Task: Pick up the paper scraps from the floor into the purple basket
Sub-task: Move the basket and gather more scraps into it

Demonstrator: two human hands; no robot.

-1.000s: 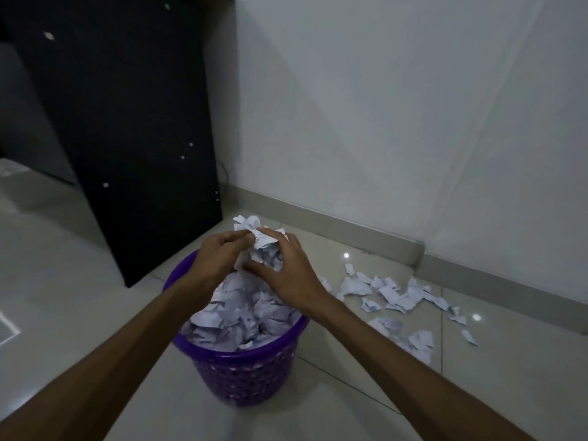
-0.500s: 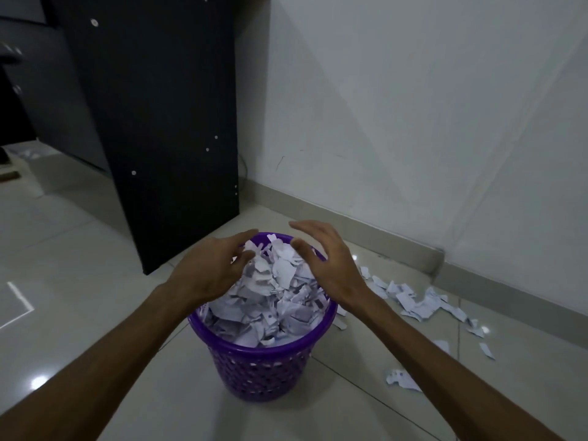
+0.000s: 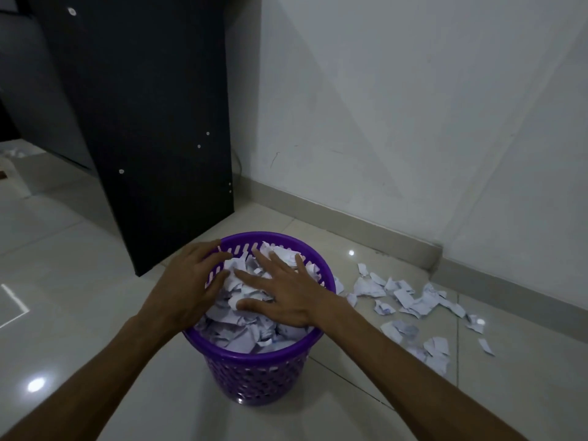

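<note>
The purple basket (image 3: 254,374) stands on the pale tiled floor (image 3: 95,313), heaped to the rim with torn white paper (image 3: 251,332). Both hands lie over its top. The right hand (image 3: 283,294) is spread flat with straight fingers, palm down, pressing on the pile inside the basket. The left hand (image 3: 191,281) sits at the basket's left rim, its fingers loosely bent over the edge and touching the paper; it grasps nothing.

More paper scraps (image 3: 410,300) lie scattered on the floor to the right of the basket, some just beside it and others spread toward the wall (image 3: 413,106) and its baseboard (image 3: 366,230). A few of those pieces show faint blue marks.

Behind the basket on the left stands a tall black panel (image 3: 152,122) with small pale dots on its face, its foot on the floor near the corner of the wall. Bright spots of reflected light show on the tiles.
</note>
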